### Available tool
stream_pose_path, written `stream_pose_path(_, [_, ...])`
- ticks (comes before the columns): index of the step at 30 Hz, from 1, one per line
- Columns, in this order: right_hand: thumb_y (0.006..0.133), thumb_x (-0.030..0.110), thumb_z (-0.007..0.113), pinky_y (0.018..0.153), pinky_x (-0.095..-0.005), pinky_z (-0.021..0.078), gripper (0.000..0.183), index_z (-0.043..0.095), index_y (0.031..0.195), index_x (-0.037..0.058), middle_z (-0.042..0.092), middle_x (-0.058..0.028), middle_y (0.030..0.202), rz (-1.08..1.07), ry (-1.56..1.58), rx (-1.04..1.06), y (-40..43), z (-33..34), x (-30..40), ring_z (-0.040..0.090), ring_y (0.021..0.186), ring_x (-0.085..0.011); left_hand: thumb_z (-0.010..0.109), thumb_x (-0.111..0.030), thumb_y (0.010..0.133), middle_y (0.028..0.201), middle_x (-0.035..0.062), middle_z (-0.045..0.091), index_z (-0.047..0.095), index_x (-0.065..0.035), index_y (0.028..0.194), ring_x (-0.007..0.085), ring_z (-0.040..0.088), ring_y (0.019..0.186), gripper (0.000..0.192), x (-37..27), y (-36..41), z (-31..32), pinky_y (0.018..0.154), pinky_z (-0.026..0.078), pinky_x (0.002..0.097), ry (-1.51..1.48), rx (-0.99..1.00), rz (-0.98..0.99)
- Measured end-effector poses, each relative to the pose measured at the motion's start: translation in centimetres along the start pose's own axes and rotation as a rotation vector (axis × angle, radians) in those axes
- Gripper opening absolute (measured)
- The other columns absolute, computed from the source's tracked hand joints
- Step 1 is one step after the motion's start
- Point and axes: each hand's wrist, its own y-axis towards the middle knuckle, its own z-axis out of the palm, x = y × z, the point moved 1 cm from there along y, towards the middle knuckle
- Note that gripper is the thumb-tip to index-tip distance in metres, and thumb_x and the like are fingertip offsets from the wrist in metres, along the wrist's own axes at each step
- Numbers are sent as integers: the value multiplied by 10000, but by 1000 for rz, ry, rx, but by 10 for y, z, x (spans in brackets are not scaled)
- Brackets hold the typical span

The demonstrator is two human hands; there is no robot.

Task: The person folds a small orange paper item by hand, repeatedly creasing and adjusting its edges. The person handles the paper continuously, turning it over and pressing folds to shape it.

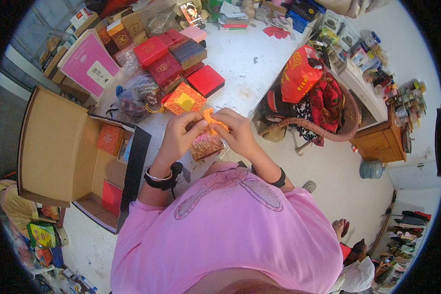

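Between the fingertips of both hands is a small piece of soft orange material (214,120), perhaps cloth. My left hand (185,130) pinches its left side. On its right side, my right hand (237,130) grips it with thumb and fingers. Just below it lies a patterned brown-and-pink box (207,146), near the table edge and partly hidden by the hands. Behind the hands sits an orange patterned box (185,98) with a yellow square on top. A bright red box (206,81) stands beyond that.
At left, an open cardboard box (46,147) holds several small boxes. Dark red boxes (165,70) pile up behind a plastic bag of beads (141,92). The white table (239,58) ends at right, where a wicker chair (305,125) carries a red bag (299,75) and clothes.
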Motion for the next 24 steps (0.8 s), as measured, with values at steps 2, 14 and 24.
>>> stream_pose_path(2, [863,58,696,673,-328,496,236,658,1086,-9,650,-130,913,33,-45,-18,-2,1,2,648,763,-255,652,-130,930,762,71,655,661,34,931,100,574,659,164,-1,0,2,591,446,261,-2,-7,33])
stream_pose_path(14, [925,203,661,635,-306,482,202,669,971,7,650,-135,802,157,-42,-34,-4,4,1,643,694,-243,604,-152,963,762,42,647,654,31,964,82,594,698,191,-6,0,-5,631,477,252,142,128,38])
stream_pose_path(24, [953,176,630,647,-275,459,213,680,1069,4,624,-82,828,97,173,-39,-3,8,-3,572,700,-167,606,-152,959,698,35,620,661,12,963,70,574,631,174,-2,-4,-3,569,439,248,-24,108,-51])
